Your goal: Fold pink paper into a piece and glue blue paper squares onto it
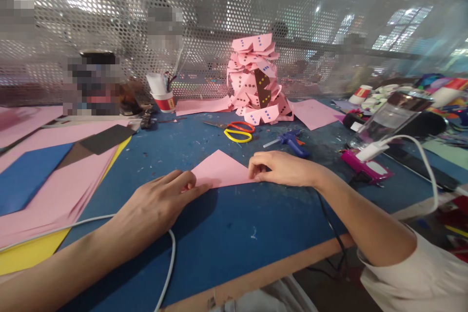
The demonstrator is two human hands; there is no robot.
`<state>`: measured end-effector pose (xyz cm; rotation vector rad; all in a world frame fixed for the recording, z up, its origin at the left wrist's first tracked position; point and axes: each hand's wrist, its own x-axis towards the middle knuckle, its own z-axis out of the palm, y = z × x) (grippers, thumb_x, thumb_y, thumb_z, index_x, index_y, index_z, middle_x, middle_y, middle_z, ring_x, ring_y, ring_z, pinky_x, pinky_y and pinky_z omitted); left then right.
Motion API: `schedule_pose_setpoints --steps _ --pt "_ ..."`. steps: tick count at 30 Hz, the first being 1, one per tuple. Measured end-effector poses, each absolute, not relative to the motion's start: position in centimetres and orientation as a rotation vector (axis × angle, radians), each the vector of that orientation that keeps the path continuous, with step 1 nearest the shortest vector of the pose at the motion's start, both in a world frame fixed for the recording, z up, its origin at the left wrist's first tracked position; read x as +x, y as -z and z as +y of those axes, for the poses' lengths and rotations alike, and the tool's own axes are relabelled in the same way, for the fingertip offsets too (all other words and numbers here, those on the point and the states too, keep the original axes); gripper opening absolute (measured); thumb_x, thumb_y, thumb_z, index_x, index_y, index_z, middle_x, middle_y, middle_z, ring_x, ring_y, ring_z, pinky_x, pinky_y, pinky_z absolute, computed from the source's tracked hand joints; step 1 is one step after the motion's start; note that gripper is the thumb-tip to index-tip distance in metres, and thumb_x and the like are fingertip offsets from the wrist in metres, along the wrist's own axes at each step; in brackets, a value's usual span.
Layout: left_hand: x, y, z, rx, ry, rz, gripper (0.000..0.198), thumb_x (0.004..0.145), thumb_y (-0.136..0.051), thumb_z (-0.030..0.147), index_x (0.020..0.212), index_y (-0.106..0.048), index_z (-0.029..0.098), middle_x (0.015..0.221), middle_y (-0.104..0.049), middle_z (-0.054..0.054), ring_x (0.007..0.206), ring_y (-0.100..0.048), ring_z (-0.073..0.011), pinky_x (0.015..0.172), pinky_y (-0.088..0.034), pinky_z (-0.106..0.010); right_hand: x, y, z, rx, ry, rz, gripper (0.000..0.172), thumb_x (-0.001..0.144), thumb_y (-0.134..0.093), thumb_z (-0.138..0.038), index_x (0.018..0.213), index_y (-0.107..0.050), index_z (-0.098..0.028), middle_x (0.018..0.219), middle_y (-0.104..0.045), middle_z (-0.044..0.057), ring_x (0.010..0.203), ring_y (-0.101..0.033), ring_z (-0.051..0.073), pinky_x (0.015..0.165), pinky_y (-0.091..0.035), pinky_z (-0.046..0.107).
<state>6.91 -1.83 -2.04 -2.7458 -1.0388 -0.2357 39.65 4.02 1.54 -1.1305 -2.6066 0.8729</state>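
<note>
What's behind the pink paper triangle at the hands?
Behind the pink paper triangle: scissors, a blue glue gun off to the right, and farther back a pile of folded pink papers. Anything under the triangle is covered.

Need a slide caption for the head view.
Left hand and right hand touch opposite ends of a pink paper triangle on a blue tabletop, scissors and a glue gun beyond.

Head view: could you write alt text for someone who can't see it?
A person's left hand and right hand touch opposite ends of a triangular pink paper on a blue table. Beyond are scissors, a glue gun and stacked pink paper shapes.
</note>
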Motion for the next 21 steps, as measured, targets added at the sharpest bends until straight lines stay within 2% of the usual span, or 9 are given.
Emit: schedule_pose_setpoints --steps 9,14,18,21 --pt "7.0 2.1 -1.8 -2.735 0.238 -1.032 0.057 0.100 -0.039 0.010 0.151 -0.039 0.034 0.104 -0.060 -0.005 0.084 -0.059 -0.0192 0.068 -0.049 -0.029 40.0 -2.3 4.3 -1.203 -0.883 -2.645 0.006 0.086 -0.065 -0.017 0.089 -0.069 -0.021 0.092 -0.071 0.001 0.081 -0.062 0.015 0.067 -0.041 0.025" --pt "6.9 2.2 -1.8 -2.738 0.263 -1.034 0.056 0.100 -0.038 0.010 0.151 -0.040 0.034 0.103 -0.060 -0.005 0.085 -0.058 -0.0192 0.069 -0.049 -0.029 40.8 -2.7 4.4 -1.270 -0.912 -2.649 0.007 0.084 -0.065 -0.016 0.087 -0.070 -0.020 0.089 -0.072 0.001 0.078 -0.062 0.015 0.063 -0.040 0.024" --pt "7.0 2.1 -1.9 -2.723 0.254 -1.022 0.056 0.100 -0.038 0.010 0.151 -0.039 0.034 0.102 -0.060 -0.005 0.084 -0.058 -0.0195 0.069 -0.048 -0.029 40.9 -2.9 4.2 -1.222 -0.850 -2.665 0.012 0.085 -0.061 -0.013 0.088 -0.070 -0.021 0.090 -0.071 0.000 0.079 -0.063 0.015 0.066 -0.041 0.024" --pt "7.2 2.0 -1.9 -2.713 0.251 -1.005 0.058 0.099 -0.039 0.009 0.152 -0.038 0.033 0.102 -0.060 -0.005 0.083 -0.058 -0.0193 0.069 -0.048 -0.029 39.9 -3.0 3.6 -1.085 -0.741 -2.560 0.014 0.090 -0.059 -0.013 0.093 -0.070 -0.021 0.095 -0.069 0.001 0.084 -0.063 0.015 0.074 -0.044 0.025"
